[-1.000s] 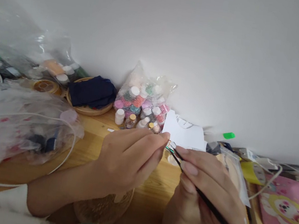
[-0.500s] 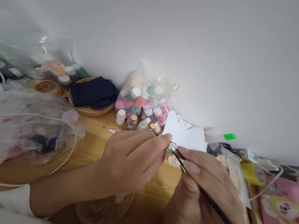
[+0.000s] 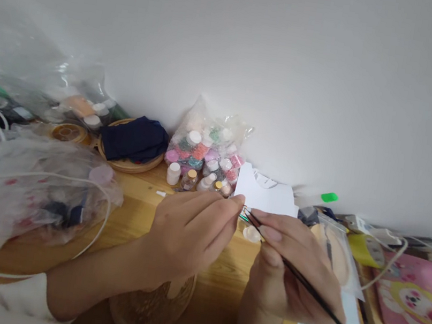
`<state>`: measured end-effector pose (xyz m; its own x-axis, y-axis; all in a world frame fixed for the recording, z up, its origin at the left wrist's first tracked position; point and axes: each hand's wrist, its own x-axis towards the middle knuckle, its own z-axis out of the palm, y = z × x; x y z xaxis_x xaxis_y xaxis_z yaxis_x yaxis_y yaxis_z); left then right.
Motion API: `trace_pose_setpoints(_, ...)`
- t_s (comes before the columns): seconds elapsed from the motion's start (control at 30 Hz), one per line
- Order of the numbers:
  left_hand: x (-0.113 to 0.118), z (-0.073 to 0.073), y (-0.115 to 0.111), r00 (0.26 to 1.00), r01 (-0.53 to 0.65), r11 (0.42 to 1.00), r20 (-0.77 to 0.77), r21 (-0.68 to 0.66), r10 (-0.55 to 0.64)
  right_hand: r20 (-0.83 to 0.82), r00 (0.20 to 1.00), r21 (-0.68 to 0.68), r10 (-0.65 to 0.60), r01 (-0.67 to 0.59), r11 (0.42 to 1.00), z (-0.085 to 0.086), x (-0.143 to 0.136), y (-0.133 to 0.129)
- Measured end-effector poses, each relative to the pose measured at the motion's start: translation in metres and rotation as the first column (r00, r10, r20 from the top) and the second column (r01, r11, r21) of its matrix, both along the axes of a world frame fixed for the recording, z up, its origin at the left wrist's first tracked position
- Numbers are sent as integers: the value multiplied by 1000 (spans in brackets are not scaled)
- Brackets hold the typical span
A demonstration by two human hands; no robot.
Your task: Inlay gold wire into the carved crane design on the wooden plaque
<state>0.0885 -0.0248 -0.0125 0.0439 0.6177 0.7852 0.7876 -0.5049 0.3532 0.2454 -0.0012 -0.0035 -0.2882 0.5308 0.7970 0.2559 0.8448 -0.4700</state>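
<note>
We see our left hand (image 3: pixel 189 234) raised over the wooden table (image 3: pixel 136 209), its fingers curled in and the thumb and forefinger pressed together at their tips. Whatever they pinch is too small for us to tell. Our right hand (image 3: pixel 293 271) sits just beside it, fingertip almost to fingertip, closed around a thin black stick (image 3: pixel 303 283) that looks like a fine brush or hook. The stick runs from its tip, right at the left fingertips, back across the right hand and down toward the lower right corner of the view. A small green and silver bit shows where the two hands meet, but we cannot make out what it is.

Just beyond the hands a small pale round piece (image 3: pixel 250 234) lies on the table. Behind that stands a white sheet of paper (image 3: pixel 265 196), and to its left a clear bag of little bead jars (image 3: pixel 206 144) leans against the wall, with a few loose jars (image 3: pixel 173 173) in front of it. Farther left a round wooden tray holds a dark blue cloth (image 3: pixel 134 139). A big crumpled plastic bag (image 3: pixel 20 192) fills the left side, with a white cord (image 3: pixel 55 178) looping over it. At the far right lies a pink pouch (image 3: pixel 417 306) with a cartoon dog on it.
</note>
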Motion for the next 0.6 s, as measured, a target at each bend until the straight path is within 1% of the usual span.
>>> trace_pose_setpoints(0.1, 2, -3, 2, 999, -18, 1000, 38, -13, 18, -116, 993, 66, -22, 29, 997, -8, -8, 8)
trace_pose_setpoints(0.13, 2, -5, 3, 999, -28, 1000, 40, -14, 28, -150, 988, 64, -34, 44, 997, -11, -11, 11)
trace_pose_setpoints(0.2, 3, -8, 6, 998, -54, 999, 36, 2, 54, -216, 975, 30, -54, 62, 998, -17, -18, 15)
trace_pose_setpoints(0.27, 4, -12, 9, 996, -75, 997, 46, 20, 74, -293, 954, -29, -57, 50, 998, -24, -25, 20)
trace_pose_setpoints(0.33, 3, -14, 12, 992, -80, 997, 95, 6, 79, -363, 930, -91, -60, 29, 995, -29, -30, 24)
trace_pose_setpoints(0.37, 3, -14, 14, 987, -69, 997, 145, -19, 71, -388, 919, -124, -67, 20, 992, -32, -32, 27)
trace_pose_setpoints(0.43, 1, -14, 17, 955, 3, 993, 296, -120, 33, -435, 896, -208, -88, -4, 978, -35, -36, 31)
trace_pose_setpoints(0.47, 0, -13, 19, 920, 69, 981, 393, -183, 8, -464, 880, -261, -95, -33, 965, -36, -38, 33)
trace_pose_setpoints(0.5, -1, -12, 21, 868, 156, 958, 496, -242, -16, -499, 861, -318, -100, -75, 945, -37, -40, 35)
trace_pose_setpoints(0.53, -3, -11, 23, 802, 258, 920, 596, -295, -34, -537, 837, -372, -100, -128, 920, -37, -42, 37)
trace_pose_setpoints(0.6, -6, -9, 26, 642, 466, 816, 765, -342, -46, -620, 779, -448, -93, -255, 857, -37, -47, 40)
